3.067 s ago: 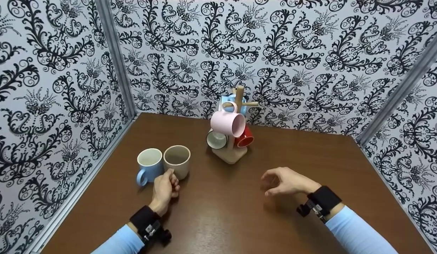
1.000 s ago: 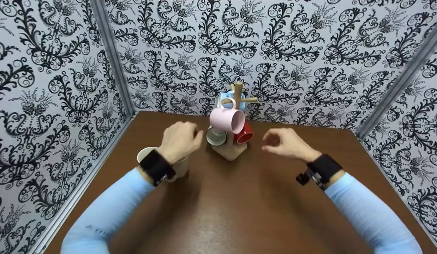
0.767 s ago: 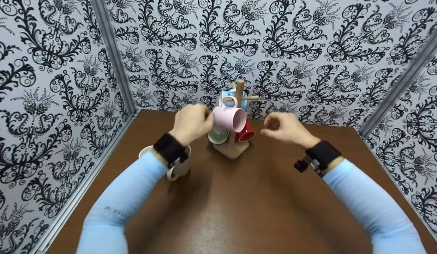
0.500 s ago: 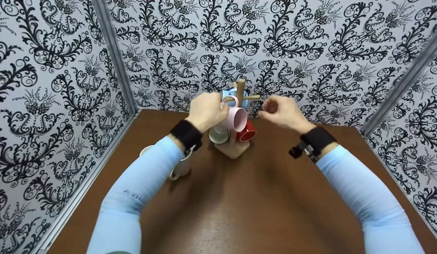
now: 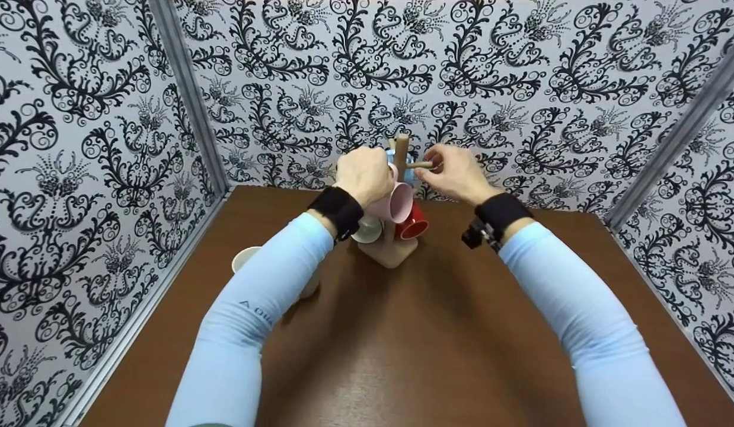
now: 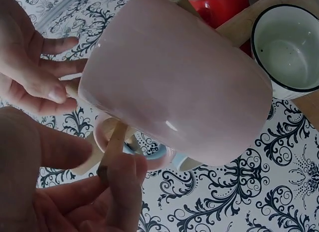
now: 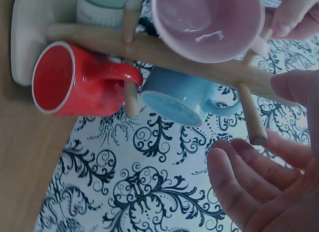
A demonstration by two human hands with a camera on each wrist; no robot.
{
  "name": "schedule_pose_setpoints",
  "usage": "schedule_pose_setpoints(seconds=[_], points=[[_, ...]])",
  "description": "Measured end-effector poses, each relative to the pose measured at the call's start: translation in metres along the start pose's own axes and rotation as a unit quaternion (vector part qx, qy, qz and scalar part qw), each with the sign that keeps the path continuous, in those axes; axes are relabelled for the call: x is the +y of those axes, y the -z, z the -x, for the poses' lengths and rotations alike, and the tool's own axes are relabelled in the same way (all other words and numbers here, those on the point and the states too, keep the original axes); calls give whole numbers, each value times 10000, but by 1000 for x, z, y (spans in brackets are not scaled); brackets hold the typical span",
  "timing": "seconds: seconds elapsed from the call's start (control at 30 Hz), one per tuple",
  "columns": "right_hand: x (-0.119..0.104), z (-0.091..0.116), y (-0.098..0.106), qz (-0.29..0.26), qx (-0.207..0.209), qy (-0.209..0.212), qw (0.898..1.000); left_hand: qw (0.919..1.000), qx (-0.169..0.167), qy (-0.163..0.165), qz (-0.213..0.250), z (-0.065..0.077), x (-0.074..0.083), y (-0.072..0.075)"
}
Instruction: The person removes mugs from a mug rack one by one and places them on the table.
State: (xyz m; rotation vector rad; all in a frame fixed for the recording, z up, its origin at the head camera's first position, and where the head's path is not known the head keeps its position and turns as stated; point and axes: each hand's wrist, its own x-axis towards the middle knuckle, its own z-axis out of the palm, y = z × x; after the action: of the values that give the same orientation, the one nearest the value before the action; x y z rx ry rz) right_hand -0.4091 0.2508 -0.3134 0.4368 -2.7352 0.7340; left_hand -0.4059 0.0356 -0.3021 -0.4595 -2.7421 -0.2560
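Left hand [image 5: 364, 173]: fingers curled round the left peg [image 6: 113, 144] | right hand [image 5: 456, 172]: thumb and fingers parted around the right peg [image 7: 252, 115] | pink mug [image 6: 174, 82]: hanging by its handle from the left peg, higher than the red mug [image 7: 99, 95] | mug stand [image 5: 392, 255]: upright on the desk [image 5: 391, 356]

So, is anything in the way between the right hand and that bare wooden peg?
Nothing visible: in the right wrist view, the tip of the bare peg lies right by the right hand. The pink mug hangs to one side, the red mug lower down.
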Motion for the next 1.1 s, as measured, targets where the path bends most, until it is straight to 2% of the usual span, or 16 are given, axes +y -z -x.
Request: schedule_pose_setpoints(seconds=[0.17,0.27,0.47,0.87,1.1], points=[[-3,-11,-11,1050,125,661,9922,10000,-9,-9,36,-5,-2,-4],[-2,-14,-16,1353,387,930,9857,10000,-2,24,79,-7,-3,-5],[2,-17,-17,1272,661,1140,9831,9997,19,47,251,-11,-1,-5],[4,-14,-26,1103,678,764,9886,9992,-102,144,346,-14,-8,-13],[1,-12,-23,1096,830,830,9870,9981,-66,319,519,-22,-10,-12]])
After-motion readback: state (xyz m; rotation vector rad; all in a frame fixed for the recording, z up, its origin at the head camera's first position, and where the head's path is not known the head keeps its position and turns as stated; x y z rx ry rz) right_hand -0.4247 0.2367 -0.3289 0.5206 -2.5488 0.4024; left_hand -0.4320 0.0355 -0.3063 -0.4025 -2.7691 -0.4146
